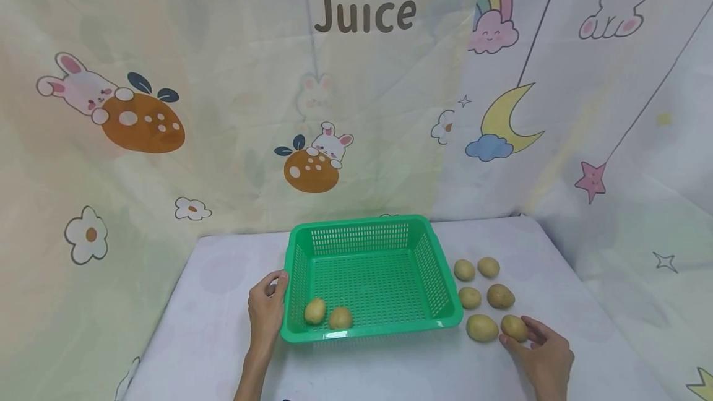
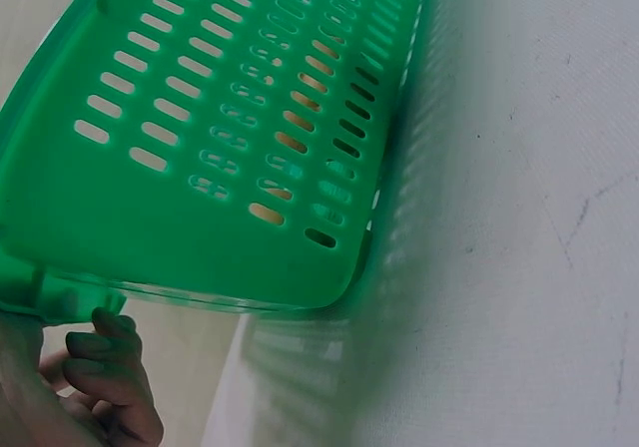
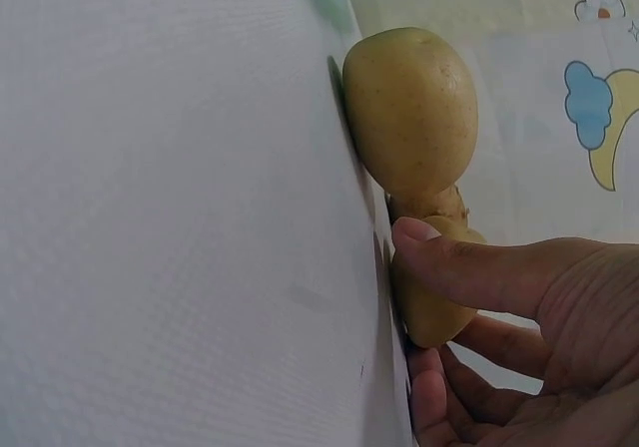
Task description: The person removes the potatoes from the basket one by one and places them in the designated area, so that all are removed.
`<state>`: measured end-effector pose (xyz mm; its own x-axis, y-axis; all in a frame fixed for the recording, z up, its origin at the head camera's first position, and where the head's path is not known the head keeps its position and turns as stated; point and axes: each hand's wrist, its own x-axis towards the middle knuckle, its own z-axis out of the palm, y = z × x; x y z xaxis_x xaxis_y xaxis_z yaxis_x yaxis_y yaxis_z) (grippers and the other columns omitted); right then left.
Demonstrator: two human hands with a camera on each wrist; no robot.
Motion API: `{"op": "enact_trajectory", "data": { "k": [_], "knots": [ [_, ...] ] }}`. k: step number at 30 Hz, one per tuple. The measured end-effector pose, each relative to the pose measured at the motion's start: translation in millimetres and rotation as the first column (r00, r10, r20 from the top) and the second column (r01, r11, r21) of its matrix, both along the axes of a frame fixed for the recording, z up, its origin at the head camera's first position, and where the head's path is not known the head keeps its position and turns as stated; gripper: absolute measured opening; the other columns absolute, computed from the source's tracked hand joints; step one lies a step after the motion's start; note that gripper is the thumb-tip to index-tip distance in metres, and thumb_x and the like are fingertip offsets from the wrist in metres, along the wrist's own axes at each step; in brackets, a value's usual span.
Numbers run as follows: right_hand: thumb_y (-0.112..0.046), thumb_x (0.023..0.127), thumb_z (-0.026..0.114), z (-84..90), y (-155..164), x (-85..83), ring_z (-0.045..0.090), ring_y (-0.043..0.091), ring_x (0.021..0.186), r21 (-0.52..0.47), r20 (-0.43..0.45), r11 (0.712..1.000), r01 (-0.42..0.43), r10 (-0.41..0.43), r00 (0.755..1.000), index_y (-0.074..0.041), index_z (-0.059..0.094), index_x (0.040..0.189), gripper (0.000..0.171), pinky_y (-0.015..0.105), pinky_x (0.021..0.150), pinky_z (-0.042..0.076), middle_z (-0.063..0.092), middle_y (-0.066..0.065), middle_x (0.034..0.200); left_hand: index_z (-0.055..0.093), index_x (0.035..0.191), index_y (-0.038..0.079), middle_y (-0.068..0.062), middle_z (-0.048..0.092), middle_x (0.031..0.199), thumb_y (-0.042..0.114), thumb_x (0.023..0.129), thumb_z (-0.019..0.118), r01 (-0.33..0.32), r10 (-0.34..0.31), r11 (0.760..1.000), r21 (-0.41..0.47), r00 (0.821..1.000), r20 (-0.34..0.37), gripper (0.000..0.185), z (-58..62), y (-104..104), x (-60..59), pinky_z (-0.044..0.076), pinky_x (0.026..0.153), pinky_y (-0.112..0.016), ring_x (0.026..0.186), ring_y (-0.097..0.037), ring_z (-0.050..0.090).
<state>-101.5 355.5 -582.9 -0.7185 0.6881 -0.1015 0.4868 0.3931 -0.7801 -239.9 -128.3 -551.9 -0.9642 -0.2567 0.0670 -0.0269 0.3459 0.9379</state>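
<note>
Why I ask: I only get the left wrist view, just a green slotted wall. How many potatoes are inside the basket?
Observer: Two potatoes lie inside the basket, near its front-left corner.
Operator: And outside it?
Observer: Six loose potatoes lie on the table to its right.
Operator: What is the right hand doing?
Observer: The right hand pinches the nearest potato, which rests on the table.
</note>
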Motion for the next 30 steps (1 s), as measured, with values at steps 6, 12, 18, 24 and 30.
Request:
{"op": "enact_trajectory", "data": {
  "k": [6, 12, 18, 24, 30],
  "knots": [
    [-0.012, 0.084, 0.092, 2.6, -1.1, -2.6, 0.059, 0.055, 0.132, -0.001, 0.003, 1.0, 0.0, 0.0, 1.0, 0.007, 0.06, 0.144, 0.07, 0.063, 0.111, 0.05, 0.059, 0.038, 0.148, 0.073, 0.136, 0.001, -0.022, 0.081, 0.094, 0.041, 0.114, 0.058, -0.001, 0.001, 1.0, 0.01, 1.0, -0.003, 0.048, 1.9, -0.3, -1.9, 0.055, 0.059, -0.026, 0.067, -0.015, 0.07],
    [-0.013, 0.085, 0.092, 4.5, -1.6, -2.7, 0.057, 0.056, 0.134, -0.004, 0.019, 1.0, -0.008, 0.008, 1.0, 0.007, 0.059, 0.145, 0.072, 0.062, 0.111, 0.05, 0.058, 0.038, 0.148, 0.071, 0.138, 0.0, -0.023, 0.081, 0.096, 0.042, 0.115, 0.057, -0.003, 0.003, 1.0, -0.001, 1.0, 0.011, 0.05, 2.3, -1.0, -2.4, 0.056, 0.06, -0.025, 0.068, -0.015, 0.072],
    [-0.016, 0.079, 0.097, 3.0, 1.6, 1.8, 0.064, 0.055, 0.128, 0.031, 0.028, 0.999, -0.018, 0.017, 0.999, 0.006, 0.061, 0.144, 0.077, 0.029, 0.083, 0.059, 0.062, 0.036, 0.144, 0.072, 0.137, 0.002, -0.023, 0.081, 0.096, 0.039, 0.115, 0.058, -0.005, 0.005, 1.0, 0.005, 1.0, 0.016, 0.046, 1.4, -0.1, -1.1, 0.056, 0.06, -0.026, 0.067, -0.016, 0.072],
    [-0.016, 0.076, 0.099, 1.1, 4.0, 3.7, 0.065, 0.053, 0.126, 0.039, -0.001, 0.999, -0.021, 0.021, 1.0, 0.006, 0.061, 0.145, 0.081, 0.002, 0.067, 0.039, 0.064, 0.036, 0.143, 0.072, 0.137, 0.001, -0.023, 0.081, 0.096, 0.041, 0.115, 0.057, 0.008, -0.008, 1.0, 0.007, 1.0, 0.008, 0.048, 5.2, 1.1, -0.9, 0.056, 0.061, -0.026, 0.068, -0.015, 0.071],
    [-0.017, 0.075, 0.1, 0.2, 6.1, 6.7, 0.068, 0.053, 0.119, 0.082, -0.024, 0.996, -0.036, 0.038, 0.999, 0.007, 0.062, 0.143, 0.082, -0.001, 0.065, 0.034, 0.067, 0.037, 0.138, 0.072, 0.137, 0.001, -0.023, 0.081, 0.096, 0.039, 0.115, 0.057, -0.009, 0.009, 1.0, 0.004, 1.0, 0.014, 0.046, 4.5, 0.2, 1.2, 0.056, 0.061, -0.027, 0.068, -0.016, 0.072]
  ]
}}
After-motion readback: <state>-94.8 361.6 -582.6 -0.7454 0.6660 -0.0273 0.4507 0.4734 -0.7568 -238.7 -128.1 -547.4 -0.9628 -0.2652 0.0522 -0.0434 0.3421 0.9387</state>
